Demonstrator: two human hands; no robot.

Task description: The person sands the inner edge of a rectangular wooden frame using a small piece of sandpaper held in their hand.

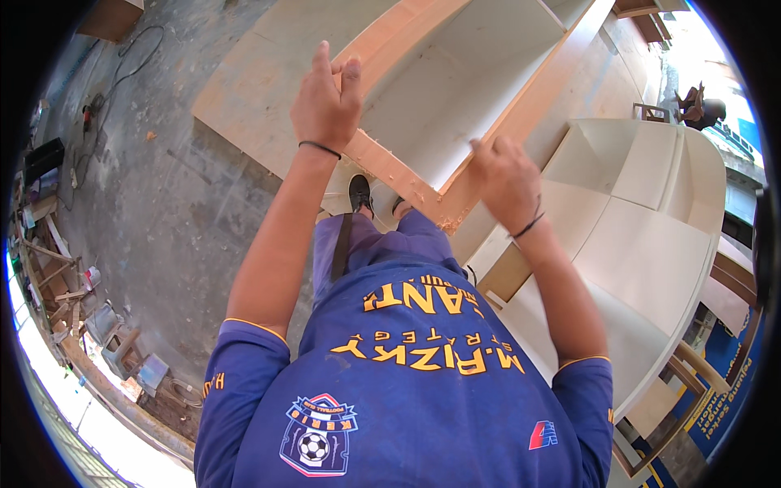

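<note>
A pale cabinet [455, 81] edged with a light-brown wooden frame [403, 180] lies open side up before me. Around the frame's left corner my left hand [327, 102] is closed, the thumb on one side of the rail and a finger stretched along the other. Over the right rail, my right hand [506, 183] is closed with its fingers curled; whatever it holds, if anything, is hidden. Wood shavings [449, 226] cling to the frame's near corner, and more bits lie along the near rail.
White curved cabinet parts [643, 236] stand to my right. A flat board [244, 98] lies beyond my left arm. Scrap wood and tools [69, 301] line the far left of the grey floor [179, 244], where a cable [122, 77] runs. Another person [700, 107] is at the far right.
</note>
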